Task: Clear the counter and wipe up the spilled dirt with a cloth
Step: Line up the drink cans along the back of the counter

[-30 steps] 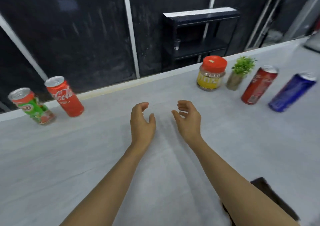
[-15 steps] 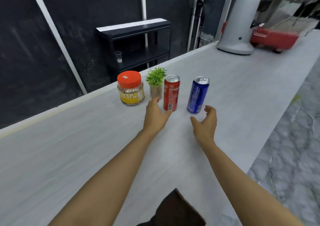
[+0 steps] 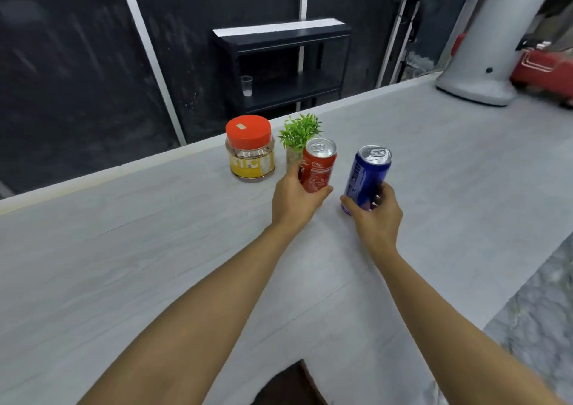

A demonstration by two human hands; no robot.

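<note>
A dark object (image 3: 288, 386), too cut off to identify, lies at the near edge of the grey counter (image 3: 124, 265). Further out, the left hand (image 3: 294, 200) curls its fingers round a red can (image 3: 319, 169), and the right hand (image 3: 376, 215) grips a blue can (image 3: 367, 178) just beside it. Behind them stand a small plant (image 3: 299, 133) and an orange-lidded jar (image 3: 249, 150). A black shelf (image 3: 279, 63) stands beyond the counter.

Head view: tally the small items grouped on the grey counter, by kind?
Drink cans: 2 (red aluminium drink can, blue aluminium drink can)
Jars: 1 (clear plastic jar with orange lid)
Potted plants: 1 (small green potted plant)
Total: 4
</note>
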